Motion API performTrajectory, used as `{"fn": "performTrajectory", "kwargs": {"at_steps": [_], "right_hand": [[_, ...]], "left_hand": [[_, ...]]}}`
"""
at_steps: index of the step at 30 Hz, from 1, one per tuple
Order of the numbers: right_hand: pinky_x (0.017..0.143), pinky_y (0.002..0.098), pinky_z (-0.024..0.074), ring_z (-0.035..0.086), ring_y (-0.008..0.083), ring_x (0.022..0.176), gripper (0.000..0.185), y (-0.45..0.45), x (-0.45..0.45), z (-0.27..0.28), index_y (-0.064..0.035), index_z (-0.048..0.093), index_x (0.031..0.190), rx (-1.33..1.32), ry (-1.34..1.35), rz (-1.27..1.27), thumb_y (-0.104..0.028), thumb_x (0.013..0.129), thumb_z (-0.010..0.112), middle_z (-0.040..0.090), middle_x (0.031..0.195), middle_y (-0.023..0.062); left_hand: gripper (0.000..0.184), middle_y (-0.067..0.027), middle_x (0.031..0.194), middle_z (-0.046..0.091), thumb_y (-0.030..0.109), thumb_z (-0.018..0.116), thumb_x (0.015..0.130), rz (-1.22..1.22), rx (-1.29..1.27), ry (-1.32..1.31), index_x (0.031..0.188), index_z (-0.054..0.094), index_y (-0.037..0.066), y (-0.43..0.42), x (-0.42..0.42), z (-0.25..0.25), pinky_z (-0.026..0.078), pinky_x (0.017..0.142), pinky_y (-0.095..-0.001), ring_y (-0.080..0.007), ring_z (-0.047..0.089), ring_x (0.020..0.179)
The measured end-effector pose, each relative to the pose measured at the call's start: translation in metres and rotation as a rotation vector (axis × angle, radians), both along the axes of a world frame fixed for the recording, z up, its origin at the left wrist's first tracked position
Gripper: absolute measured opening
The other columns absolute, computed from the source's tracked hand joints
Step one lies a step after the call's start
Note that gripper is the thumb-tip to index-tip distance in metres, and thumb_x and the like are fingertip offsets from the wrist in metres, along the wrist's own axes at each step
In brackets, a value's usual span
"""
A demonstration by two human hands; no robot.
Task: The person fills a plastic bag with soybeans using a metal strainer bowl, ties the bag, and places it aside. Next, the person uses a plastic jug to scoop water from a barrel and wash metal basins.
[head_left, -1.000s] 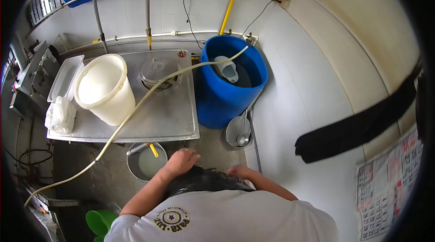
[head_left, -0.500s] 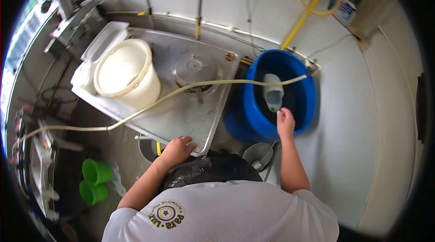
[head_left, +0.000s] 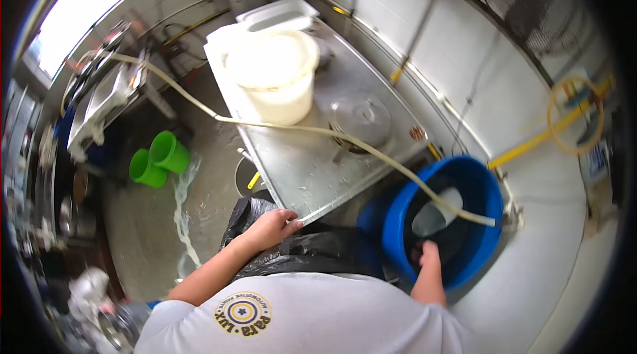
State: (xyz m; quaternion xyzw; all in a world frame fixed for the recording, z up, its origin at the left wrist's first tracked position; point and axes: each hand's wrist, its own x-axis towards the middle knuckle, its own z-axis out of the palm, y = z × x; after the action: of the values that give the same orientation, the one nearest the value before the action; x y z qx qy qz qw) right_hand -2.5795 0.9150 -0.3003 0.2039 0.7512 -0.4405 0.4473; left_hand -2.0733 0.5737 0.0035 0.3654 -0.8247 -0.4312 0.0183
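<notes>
My left hand rests at the near corner of the metal table, fingers loosely spread, holding nothing. My right hand reaches inside the rim of the blue barrel, beside the near end of a pale dipper. Its fingers are dark and partly blurred, so whether they grip the dipper is unclear. A pale hose lies across the table, and its end hangs over the barrel. On the table stand a white bucket and a lidded metal pot.
Two green buckets stand on the wet floor at the left. A metal pot with a yellow handle sits beside the table's edge. White tiled wall borders the barrel on the right, with a yellow pipe above.
The view has swung left. My right hand has moved from my waist to the barrel and now reaches lower inside its rim. My left hand has come to the table's corner. The dipper lies tilted differently.
</notes>
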Motion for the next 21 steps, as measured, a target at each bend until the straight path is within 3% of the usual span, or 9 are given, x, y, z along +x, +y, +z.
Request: {"fn": "performTrajectory", "kwargs": {"at_steps": [4,6,9,12,13,14,16,18,21], "right_hand": [[0.087,0.0585,0.0537,0.067,0.0363,0.104,0.042,0.001,0.007,0.076,-0.0052,0.063,0.121,0.078,0.029,0.109,-0.04,0.098,0.064,0.065,0.118,0.0152],[0.105,0.0605,0.045,0.06,0.0371,0.124,0.068,-0.028,0.014,0.103,-0.0029,0.058,0.136,-0.178,-0.142,-0.009,-0.057,0.095,0.066,0.059,0.138,0.0158],[0.106,0.0619,0.0448,0.059,0.0404,0.124,0.082,-0.062,-0.014,0.002,-0.0043,0.051,0.147,-0.152,0.169,0.065,-0.061,0.092,0.07,0.055,0.147,0.0163],[0.097,0.0594,0.0499,0.062,0.0406,0.113,0.058,-0.084,-0.055,-0.077,-0.0048,0.053,0.139,-0.44,-0.191,-0.151,-0.047,0.099,0.06,0.061,0.134,0.0167],[0.092,0.0583,0.0517,0.064,0.04,0.109,0.049,-0.091,-0.046,-0.068,-0.0048,0.055,0.134,-0.491,-0.348,-0.256,-0.042,0.102,0.054,0.063,0.13,0.0171],[0.077,0.0553,0.0519,0.065,0.0382,0.099,0.037,-0.092,-0.04,-0.055,-0.0059,0.058,0.124,-0.409,-0.285,-0.352,-0.032,0.1,0.045,0.064,0.12,0.0184],[0.066,0.0529,0.0495,0.066,0.0375,0.083,0.035,-0.068,-0.004,0.013,-0.0045,0.059,0.12,-0.401,-0.04,-0.266,-0.026,0.096,0.046,0.065,0.112,0.0196],[0.075,0.054,0.0492,0.066,0.0382,0.088,0.033,-0.025,-0.027,0.035,-0.0084,0.061,0.119,-0.172,0.058,0.067,-0.019,0.089,0.053,0.066,0.108,0.018],[0.06,0.0471,0.0456,0.061,0.0259,0.06,0.027,0.02,-0.076,0.085,-0.0092,0.067,0.104,0.008,0.042,0.124,-0.022,0.084,0.055,0.064,0.079,0.0092]], "left_hand": [[0.037,-0.0237,0.095,0.072,0.036,0.066,0.1,0.097,0.046,0.023,0.11,0.071,0.0,0.013,0.007,-0.01,0.054,0.082,-0.0456,-0.0399,0.07,0.091],[0.037,-0.0239,0.095,0.072,0.035,0.065,0.1,0.083,0.011,0.048,0.109,0.071,0.0,0.017,0.004,-0.019,0.054,0.082,-0.0464,-0.0407,0.07,0.092],[0.036,-0.0241,0.097,0.072,0.033,0.064,0.1,0.016,0.0,0.057,0.109,0.071,-0.001,0.024,-0.002,-0.014,0.054,0.085,-0.0482,-0.0424,0.069,0.095],[0.036,-0.0248,0.1,0.071,0.032,0.064,0.099,0.06,-0.003,0.032,0.109,0.071,-0.002,0.026,0.001,-0.009,0.054,0.087,-0.0494,-0.0427,0.068,0.098],[0.036,-0.0252,0.102,0.071,0.032,0.064,0.099,0.071,-0.002,0.016,0.11,0.071,-0.002,0.026,0.005,-0.006,0.053,0.088,-0.0497,-0.043,0.068,0.099],[0.037,-0.0257,0.102,0.071,0.032,0.063,0.1,0.062,-0.04,0.008,0.111,0.07,-0.002,0.024,0.01,-0.013,0.053,0.089,-0.0499,-0.0438,0.067,0.101],[0.037,-0.0256,0.102,0.071,0.032,0.063,0.1,0.088,-0.047,-0.007,0.112,0.07,-0.002,0.021,0.021,-0.011,0.053,0.089,-0.0499,-0.0437,0.067,0.101],[0.036,-0.0238,0.1,0.072,0.033,0.063,0.1,0.154,-0.091,-0.018,0.11,0.071,-0.001,0.018,0.031,-0.002,0.053,0.088,-0.0494,-0.0422,0.068,0.1],[0.035,-0.0219,0.098,0.073,0.032,0.062,0.101,0.232,-0.042,0.011,0.109,0.071,-0.001,0.015,0.046,-0.003,0.054,0.086,-0.0478,-0.0402,0.069,0.096]]}}
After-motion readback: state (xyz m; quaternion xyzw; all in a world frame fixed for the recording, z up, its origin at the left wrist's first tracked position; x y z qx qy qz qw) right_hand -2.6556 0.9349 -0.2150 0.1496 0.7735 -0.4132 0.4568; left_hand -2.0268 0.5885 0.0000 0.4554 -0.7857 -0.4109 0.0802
